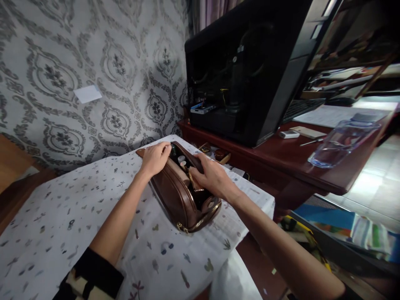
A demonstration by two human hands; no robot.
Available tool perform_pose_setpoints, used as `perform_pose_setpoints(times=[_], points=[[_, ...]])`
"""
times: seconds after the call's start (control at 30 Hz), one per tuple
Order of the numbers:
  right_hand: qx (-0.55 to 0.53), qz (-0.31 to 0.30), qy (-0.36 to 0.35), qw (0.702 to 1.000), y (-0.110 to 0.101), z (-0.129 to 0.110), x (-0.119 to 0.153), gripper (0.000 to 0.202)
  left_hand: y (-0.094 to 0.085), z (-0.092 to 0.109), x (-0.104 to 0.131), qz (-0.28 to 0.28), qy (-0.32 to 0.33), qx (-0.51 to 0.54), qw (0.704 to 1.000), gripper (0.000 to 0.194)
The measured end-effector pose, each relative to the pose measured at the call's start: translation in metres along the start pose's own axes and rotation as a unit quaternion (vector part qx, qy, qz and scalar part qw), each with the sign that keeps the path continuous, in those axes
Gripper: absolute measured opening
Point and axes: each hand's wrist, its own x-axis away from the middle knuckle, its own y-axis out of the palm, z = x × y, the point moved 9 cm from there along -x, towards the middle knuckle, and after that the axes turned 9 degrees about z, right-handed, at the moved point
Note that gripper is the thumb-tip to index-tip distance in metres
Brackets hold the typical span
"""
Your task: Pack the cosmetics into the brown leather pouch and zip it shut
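A brown leather zip bag lies unzipped on the patterned cloth, its mouth spread wide. My left hand is closed over the rim at its far left end. Across the opening, my right hand grips the right-hand wall, with the thumb inside and the fingers partly hidden behind the rim. Close under that thumb is a shiny gold-brown item; whether the thumb touches it I cannot tell. Small pale-capped containers show deeper inside. Gold zip pulls hang at the near end.
A white printed cloth covers the surface under the bag. On the right, a red-brown desk bears a black computer case and a clear bottle. An open drawer sits behind the bag. A white bag hangs near the front edge.
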Motion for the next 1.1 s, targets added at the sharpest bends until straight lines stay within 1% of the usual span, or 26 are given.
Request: perform_pose_setpoints(times=[0.07, 0.1, 0.2, 0.33, 0.43, 0.53, 0.63, 0.67, 0.73, 0.8, 0.83, 0.9, 0.97, 1.03, 1.1], points=[[0.028, -0.006, 0.014, 0.999, 0.0, -0.002, -0.005, 0.03, 0.009, -0.002, -0.005, -0.051, 0.0, -0.037, 0.998, 0.038], [0.043, -0.005, 0.02, 0.999, -0.001, -0.003, -0.007, 0.027, 0.011, -0.001, -0.006, -0.067, 0.005, -0.048, 0.997, 0.039], [0.077, 0.0, 0.027, 0.997, -0.002, -0.012, -0.013, 0.025, 0.011, 0.002, -0.005, -0.082, 0.018, -0.055, 0.995, 0.042], [0.091, -0.035, 0.017, 0.995, -0.001, -0.029, -0.012, 0.031, 0.007, -0.001, -0.003, -0.062, 0.018, -0.032, 0.997, 0.04], [0.118, -0.057, 0.01, 0.991, 0.002, -0.042, -0.014, 0.038, 0.006, -0.004, -0.003, -0.023, 0.023, 0.003, 0.999, 0.034], [0.136, -0.063, 0.0, 0.989, 0.009, -0.055, -0.024, 0.046, 0.004, -0.006, -0.003, 0.013, 0.028, 0.044, 0.999, 0.03], [0.139, -0.068, -0.007, 0.988, 0.018, -0.062, -0.031, 0.051, 0.002, -0.012, 0.0, 0.029, 0.031, 0.068, 0.997, 0.032], [0.138, -0.069, -0.01, 0.988, 0.02, -0.063, -0.032, 0.052, 0.0, -0.015, 0.003, 0.041, 0.032, 0.078, 0.996, 0.034], [0.132, -0.07, -0.017, 0.989, 0.022, -0.065, -0.032, 0.055, -0.009, -0.03, 0.009, 0.097, 0.005, 0.13, 0.987, 0.034], [0.121, -0.072, -0.025, 0.99, 0.023, -0.065, -0.031, 0.058, -0.012, -0.054, 0.017, 0.166, -0.055, 0.203, 0.963, 0.032], [0.115, -0.077, -0.028, 0.99, 0.024, -0.065, -0.029, 0.06, -0.009, -0.066, 0.021, 0.185, -0.084, 0.229, 0.952, 0.032], [0.111, -0.092, -0.034, 0.989, 0.026, -0.065, -0.028, 0.065, 0.004, -0.083, 0.023, 0.189, -0.121, 0.256, 0.94, 0.034], [0.118, -0.109, -0.042, 0.986, 0.03, -0.065, -0.027, 0.071, 0.017, -0.091, 0.021, 0.183, -0.141, 0.272, 0.934, 0.034], [0.128, -0.123, -0.048, 0.983, 0.033, -0.066, -0.026, 0.073, 0.023, -0.096, 0.019, 0.179, -0.161, 0.294, 0.925, 0.032], [0.135, -0.133, -0.046, 0.981, 0.034, -0.067, -0.025, 0.069, 0.025, -0.101, 0.019, 0.174, -0.184, 0.322, 0.912, 0.029]])
